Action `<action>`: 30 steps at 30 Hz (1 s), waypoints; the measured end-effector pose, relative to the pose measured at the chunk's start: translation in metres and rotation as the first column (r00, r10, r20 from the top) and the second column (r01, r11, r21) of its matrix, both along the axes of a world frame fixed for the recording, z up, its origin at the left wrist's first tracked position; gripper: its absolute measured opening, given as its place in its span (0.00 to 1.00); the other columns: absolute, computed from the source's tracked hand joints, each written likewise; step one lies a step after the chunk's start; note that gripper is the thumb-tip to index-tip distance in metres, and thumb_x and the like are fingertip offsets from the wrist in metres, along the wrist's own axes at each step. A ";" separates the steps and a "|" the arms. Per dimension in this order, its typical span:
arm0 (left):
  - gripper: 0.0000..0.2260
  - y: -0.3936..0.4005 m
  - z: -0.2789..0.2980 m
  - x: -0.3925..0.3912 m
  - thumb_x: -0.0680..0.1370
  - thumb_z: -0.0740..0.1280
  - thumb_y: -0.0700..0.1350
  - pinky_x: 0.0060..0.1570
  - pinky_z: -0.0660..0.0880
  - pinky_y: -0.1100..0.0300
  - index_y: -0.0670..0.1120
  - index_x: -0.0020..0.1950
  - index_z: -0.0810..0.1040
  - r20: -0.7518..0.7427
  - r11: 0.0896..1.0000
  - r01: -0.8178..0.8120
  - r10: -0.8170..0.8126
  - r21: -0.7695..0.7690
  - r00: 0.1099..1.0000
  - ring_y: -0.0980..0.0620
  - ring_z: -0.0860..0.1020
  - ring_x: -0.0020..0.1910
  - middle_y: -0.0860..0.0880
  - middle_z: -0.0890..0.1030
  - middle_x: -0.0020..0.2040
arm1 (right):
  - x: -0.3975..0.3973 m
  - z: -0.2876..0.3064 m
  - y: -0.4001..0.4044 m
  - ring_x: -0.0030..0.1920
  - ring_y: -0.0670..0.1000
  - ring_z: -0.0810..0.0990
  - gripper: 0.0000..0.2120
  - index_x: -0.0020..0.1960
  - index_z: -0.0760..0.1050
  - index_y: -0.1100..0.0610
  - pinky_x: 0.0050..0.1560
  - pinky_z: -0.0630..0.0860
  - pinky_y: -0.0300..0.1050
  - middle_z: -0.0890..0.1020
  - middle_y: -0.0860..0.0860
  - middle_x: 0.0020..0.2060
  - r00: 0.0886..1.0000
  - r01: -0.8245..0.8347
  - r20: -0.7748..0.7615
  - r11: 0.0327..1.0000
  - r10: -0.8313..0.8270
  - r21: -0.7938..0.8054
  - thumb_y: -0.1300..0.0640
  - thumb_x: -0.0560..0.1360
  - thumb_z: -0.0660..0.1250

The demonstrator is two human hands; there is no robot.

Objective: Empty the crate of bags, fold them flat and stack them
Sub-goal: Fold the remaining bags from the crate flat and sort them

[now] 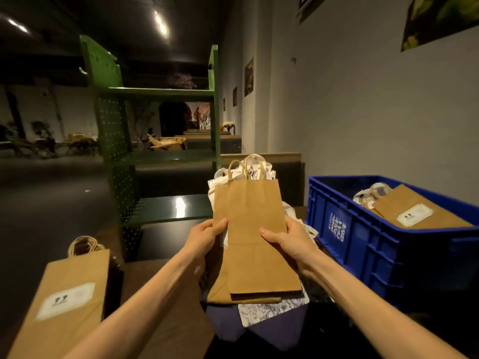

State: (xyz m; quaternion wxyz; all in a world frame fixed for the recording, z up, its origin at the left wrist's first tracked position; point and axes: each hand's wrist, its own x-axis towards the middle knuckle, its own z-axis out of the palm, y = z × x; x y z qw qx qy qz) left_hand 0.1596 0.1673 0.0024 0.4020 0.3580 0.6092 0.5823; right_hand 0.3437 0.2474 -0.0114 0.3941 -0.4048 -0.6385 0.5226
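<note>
I hold a bundle of flat brown paper bags (248,218) with twisted handles in front of me, above the table. My left hand (207,237) grips its left edge, thumb on the front. My right hand (287,238) grips the right edge, thumb across the front. White and dark patterned bags (261,310) stick out behind and below the brown ones. A blue plastic crate (363,234) stands to the right, and in it lies a brown bag with a white label (417,213) over some white bags. At lower left a flat brown labelled bag (64,299) lies on the table.
A green metal shelf rack (160,151) stands behind the table, straight ahead. A grey wall with framed pictures runs along the right. The dark table top (166,239) shows between the left bag and the held bundle.
</note>
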 end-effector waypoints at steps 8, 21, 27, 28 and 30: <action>0.09 -0.026 -0.079 -0.043 0.81 0.67 0.47 0.33 0.74 0.61 0.43 0.45 0.82 -0.145 0.977 -0.100 0.073 -0.188 0.987 0.50 0.80 0.38 0.44 0.83 0.42 | -0.039 -0.059 -0.023 0.50 0.55 0.83 0.09 0.50 0.76 0.55 0.52 0.81 0.52 0.83 0.54 0.47 0.976 -0.012 0.214 0.987 0.046 -0.161 0.66 0.75 0.70; 0.20 -0.018 -0.136 -0.054 0.70 0.78 0.50 0.54 0.80 0.52 0.48 0.58 0.79 -0.645 0.968 -0.197 0.049 -0.158 0.763 0.50 0.80 0.51 0.50 0.81 0.52 | -0.057 -0.100 -0.005 0.50 0.56 0.81 0.23 0.50 0.79 0.52 0.47 0.78 0.48 0.82 0.52 0.51 0.640 -0.082 0.763 0.979 -0.090 0.184 0.36 0.64 0.71; 0.12 -0.014 -0.124 -0.055 0.69 0.79 0.45 0.32 0.72 0.67 0.45 0.46 0.79 -0.504 0.958 -0.162 0.021 -0.236 0.863 0.56 0.79 0.39 0.51 0.81 0.41 | -0.042 -0.089 -0.008 0.55 0.55 0.80 0.20 0.57 0.77 0.53 0.56 0.79 0.52 0.82 0.51 0.54 0.748 -0.062 0.659 0.979 -0.085 0.196 0.45 0.69 0.74; 0.10 -0.014 -0.122 -0.056 0.70 0.78 0.44 0.31 0.73 0.67 0.45 0.46 0.80 -0.472 0.963 -0.158 0.039 -0.217 0.881 0.56 0.80 0.38 0.49 0.82 0.40 | -0.039 -0.086 -0.009 0.54 0.53 0.81 0.19 0.59 0.77 0.53 0.56 0.79 0.50 0.82 0.50 0.54 0.802 -0.049 0.593 0.981 -0.072 0.187 0.48 0.70 0.74; 0.07 -0.014 -0.116 -0.056 0.72 0.75 0.42 0.33 0.77 0.60 0.45 0.47 0.80 -0.424 0.972 -0.187 0.110 -0.143 0.899 0.50 0.82 0.42 0.47 0.83 0.43 | -0.033 -0.073 -0.010 0.52 0.49 0.81 0.17 0.62 0.76 0.52 0.53 0.79 0.47 0.83 0.47 0.52 0.901 -0.016 0.430 0.986 -0.056 0.163 0.52 0.75 0.70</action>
